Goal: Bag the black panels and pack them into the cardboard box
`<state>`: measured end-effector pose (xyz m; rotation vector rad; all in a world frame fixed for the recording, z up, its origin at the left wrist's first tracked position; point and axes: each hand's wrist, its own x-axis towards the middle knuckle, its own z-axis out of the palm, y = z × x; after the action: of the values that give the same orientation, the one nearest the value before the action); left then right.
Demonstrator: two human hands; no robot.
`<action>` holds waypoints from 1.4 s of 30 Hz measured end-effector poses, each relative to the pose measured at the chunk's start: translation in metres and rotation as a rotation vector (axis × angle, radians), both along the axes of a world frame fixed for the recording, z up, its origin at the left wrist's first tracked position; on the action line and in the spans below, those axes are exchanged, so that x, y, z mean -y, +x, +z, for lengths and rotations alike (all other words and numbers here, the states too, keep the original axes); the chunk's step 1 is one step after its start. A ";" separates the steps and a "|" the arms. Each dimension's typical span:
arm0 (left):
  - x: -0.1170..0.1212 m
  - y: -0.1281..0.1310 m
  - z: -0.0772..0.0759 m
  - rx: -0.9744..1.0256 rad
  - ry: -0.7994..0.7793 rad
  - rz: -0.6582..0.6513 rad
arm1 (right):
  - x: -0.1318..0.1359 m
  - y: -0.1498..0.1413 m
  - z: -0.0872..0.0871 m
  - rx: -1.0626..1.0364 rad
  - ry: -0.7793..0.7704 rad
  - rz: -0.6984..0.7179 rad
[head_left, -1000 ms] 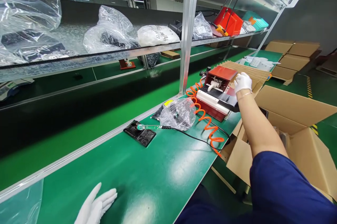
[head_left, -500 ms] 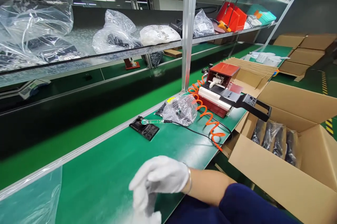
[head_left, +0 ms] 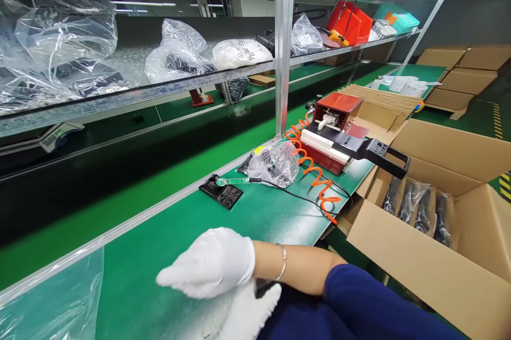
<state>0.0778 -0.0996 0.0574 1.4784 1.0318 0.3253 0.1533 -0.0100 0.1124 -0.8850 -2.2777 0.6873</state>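
The gloved right grip (head_left: 211, 263), fingers together, overlaps the left grip (head_left: 249, 313), thumb spread; whether either is released or clenched cannot be told. Farther along the tabletop (head_left: 136, 271), a green tool (head_left: 235, 181) lies partly over the glossy black tray (head_left: 228, 197). Rightward, a clear bag (head_left: 279, 164) holds dark parts; an open carton (head_left: 423, 265), bagged dark pieces.

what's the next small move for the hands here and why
I'd probably draw the right hand back to its own side, off the left hand: it crosses over the left above the green bench, hiding part of it, and no object shows in either, so separating them would likely free both.
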 end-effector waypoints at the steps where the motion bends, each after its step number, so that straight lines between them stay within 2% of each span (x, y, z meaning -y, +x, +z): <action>1: -0.007 -0.013 0.004 0.011 0.002 0.009 | 0.004 0.014 -0.005 0.072 0.047 -0.081; 3: -0.026 -0.043 0.013 -0.024 0.014 0.078 | 0.013 0.043 -0.019 0.115 0.026 -0.254; 4: -0.036 -0.057 0.016 -0.057 0.036 0.162 | 0.018 0.055 -0.026 0.117 -0.020 -0.315; 5: -0.047 -0.069 0.019 -0.113 0.073 0.262 | 0.023 0.066 -0.033 0.129 -0.078 -0.342; 7: -0.063 -0.082 0.020 -0.232 0.153 0.374 | 0.031 0.080 -0.046 0.207 -0.195 -0.335; 9: -0.071 -0.080 0.016 -0.358 0.228 0.302 | 0.035 0.083 -0.055 0.331 -0.280 -0.297; 12: -0.069 -0.063 0.007 -0.535 0.342 0.036 | 0.033 0.079 -0.057 0.396 -0.360 -0.292; 14: -0.065 -0.054 0.003 -0.593 0.405 -0.077 | 0.029 0.075 -0.054 0.385 -0.404 -0.282; 16: -0.062 -0.050 0.002 -0.589 0.420 -0.123 | 0.026 0.075 -0.051 0.393 -0.434 -0.268; 24: -0.065 -0.059 -0.001 -0.581 0.392 -0.132 | 0.028 0.077 -0.046 0.395 -0.451 -0.248; 28: -0.064 -0.059 -0.002 -0.574 0.396 -0.143 | 0.037 0.083 -0.040 0.373 -0.475 -0.207; 31: -0.063 -0.058 0.000 -0.571 0.385 -0.137 | 0.058 0.102 -0.022 0.286 -0.503 -0.142; 33: -0.063 -0.059 0.001 -0.583 0.375 -0.138 | 0.078 0.125 -0.002 0.144 -0.506 -0.116; 35: -0.063 -0.059 0.001 -0.607 0.360 -0.150 | 0.101 0.160 0.023 -0.034 -0.437 -0.143; 36: -0.063 -0.060 0.001 -0.617 0.354 -0.158 | 0.112 0.182 0.037 -0.088 -0.364 -0.220; 37: -0.062 -0.061 0.001 -0.625 0.351 -0.164 | 0.123 0.207 0.049 -0.143 -0.280 -0.378; 38: -0.062 -0.061 0.002 -0.630 0.352 -0.169 | 0.134 0.235 0.061 -0.194 -0.142 -0.648; 40: -0.061 -0.062 0.003 -0.640 0.361 -0.175 | 0.151 0.295 0.076 -0.212 0.236 -1.309; 41: -0.060 -0.062 0.004 -0.646 0.368 -0.178 | 0.159 0.325 0.079 -0.135 0.341 -1.590; 42: -0.060 -0.062 0.005 -0.656 0.375 -0.181 | 0.164 0.352 0.078 -0.009 0.348 -1.802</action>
<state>0.0159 -0.0397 0.0621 2.0749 1.3852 -0.1219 0.5057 -0.1744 0.1907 -2.0527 -0.7439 -0.5029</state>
